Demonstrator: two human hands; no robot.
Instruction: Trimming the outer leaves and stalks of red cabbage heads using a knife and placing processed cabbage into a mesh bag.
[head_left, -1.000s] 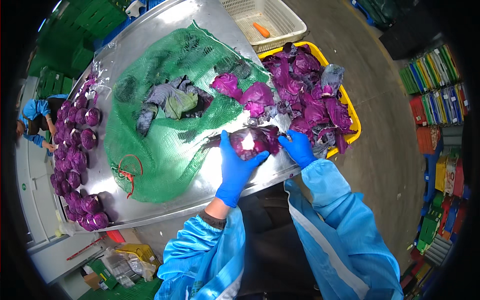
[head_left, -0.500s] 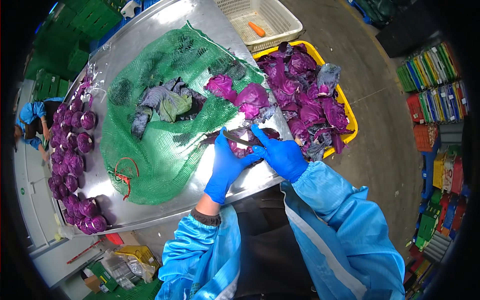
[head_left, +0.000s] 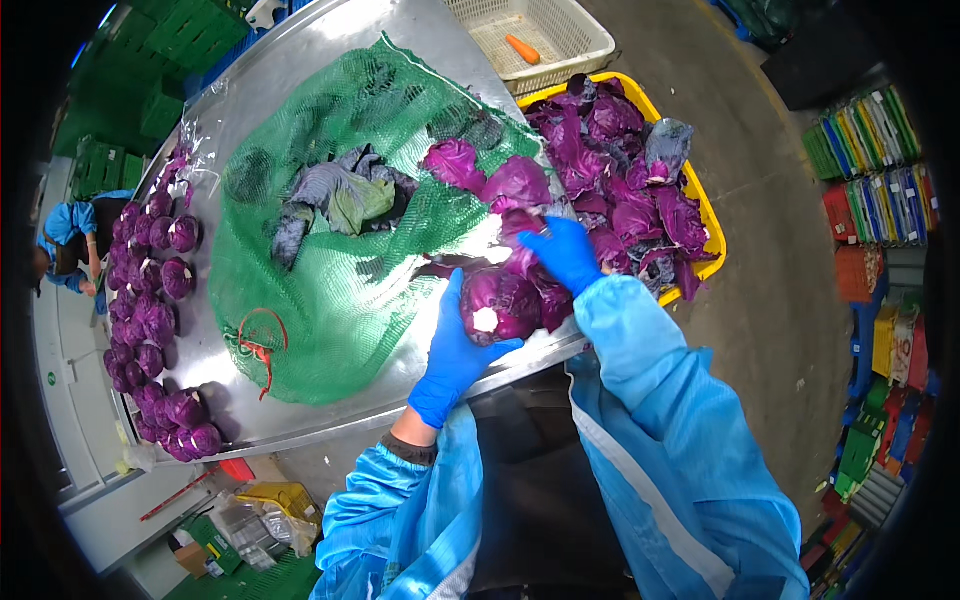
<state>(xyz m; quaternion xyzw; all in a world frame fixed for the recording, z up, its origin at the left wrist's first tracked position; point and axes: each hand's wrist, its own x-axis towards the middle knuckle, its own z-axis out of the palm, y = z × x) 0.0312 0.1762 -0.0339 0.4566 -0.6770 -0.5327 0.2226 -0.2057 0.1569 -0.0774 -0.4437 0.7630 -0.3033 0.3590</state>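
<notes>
My left hand [head_left: 450, 345] cups a red cabbage [head_left: 500, 305] from its near left side, with thumb and fingers around it and the pale cut stem facing me. Just beyond, my right hand [head_left: 562, 252] is closed at loose purple leaves [head_left: 548, 298] beside the head, its fingers bent over a leaf. No knife shows now; the palm side of the right hand is hidden. More purple leaves [head_left: 517, 185] lie past the hands, at the edge of a green mesh bag [head_left: 310, 345] spread over the metal table [head_left: 330, 40]. Dark outer leaves [head_left: 345, 195] rest on the bag.
A yellow crate [head_left: 712, 225] heaped with purple leaves stands at the table's right edge. Behind it, a white basket [head_left: 580, 50] holds a carrot [head_left: 522, 49]. Several red cabbages [head_left: 150, 320] line the table's left side. A co-worker [head_left: 70, 225] stands beyond them.
The knife that showed between my hands is out of sight. The cabbage has come into view in my left hand, stem toward me, and my right hand has moved up and away from my left.
</notes>
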